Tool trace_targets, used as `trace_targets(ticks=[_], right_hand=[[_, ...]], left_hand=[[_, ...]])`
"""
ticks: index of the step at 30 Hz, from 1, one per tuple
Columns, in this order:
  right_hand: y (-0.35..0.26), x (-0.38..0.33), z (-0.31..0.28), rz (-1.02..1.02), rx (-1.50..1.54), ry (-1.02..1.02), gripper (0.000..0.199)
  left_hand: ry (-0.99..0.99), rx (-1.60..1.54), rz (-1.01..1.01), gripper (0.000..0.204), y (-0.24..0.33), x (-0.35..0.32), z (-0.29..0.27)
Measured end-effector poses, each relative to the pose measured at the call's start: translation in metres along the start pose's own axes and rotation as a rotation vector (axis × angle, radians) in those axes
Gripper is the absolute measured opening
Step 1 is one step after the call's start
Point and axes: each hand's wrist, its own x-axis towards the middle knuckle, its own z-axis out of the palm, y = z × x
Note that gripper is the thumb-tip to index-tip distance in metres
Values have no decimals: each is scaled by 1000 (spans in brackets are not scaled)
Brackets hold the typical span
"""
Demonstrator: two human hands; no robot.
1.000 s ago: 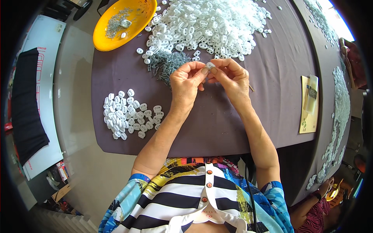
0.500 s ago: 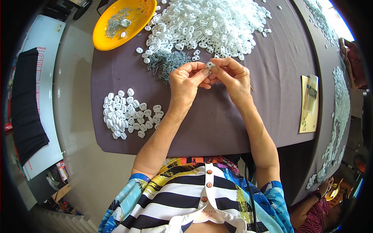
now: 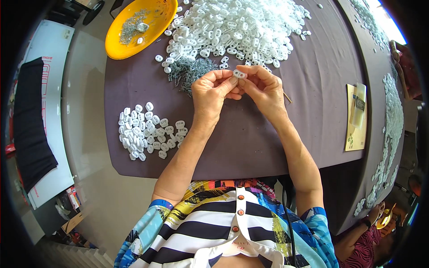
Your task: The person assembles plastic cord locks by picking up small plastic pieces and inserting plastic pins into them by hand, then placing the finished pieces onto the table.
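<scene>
Between the fingertips of both hands, above the table, I hold a small white oval cord lock (image 3: pixel 239 73) with two holes facing up. My left hand (image 3: pixel 209 94) pinches its left side with thumb and forefinger. The right side is gripped by my right hand (image 3: pixel 267 93), thumb below and forefinger along the top edge. Just beyond my left hand lies a heap of small grey metal springs (image 3: pixel 193 70). Past my fingers spreads a large pile of white two-hole pieces (image 3: pixel 234 33). Left of my left forearm sits a smaller group of white pieces (image 3: pixel 149 131).
A yellow dish (image 3: pixel 161 22) with small metal parts stands at the far left of the brown-covered table (image 3: pixel 250 147). A thin stick (image 3: pixel 287 97) lies beside my right hand. Farther right are a tan card (image 3: pixel 355 142) and a second table with white pieces (image 3: pixel 389 129); another person (image 3: pixel 359 239) sits there.
The cord lock has turned in my fingers, and both its holes now show. My two hands have shifted slightly left, still pinching it.
</scene>
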Motion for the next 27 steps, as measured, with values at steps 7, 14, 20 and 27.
trace_targets(ticks=[7, 14, 20, 27], right_hand=[[-5, 0, -7, 53, -70, -43, 21], [-4, -1, -2, 54, -72, -45, 24], [-12, -4, 5, 17, -87, -56, 31], [-7, -3, 6, -94, -373, -43, 34]], left_hand=[[-55, -29, -5, 13, 5, -1, 4], [-40, 52, -2, 13, 2, -1, 1], [16, 19, -66, 15, 2, 1, -3], [48, 64, -71, 16, 3, -1, -5]])
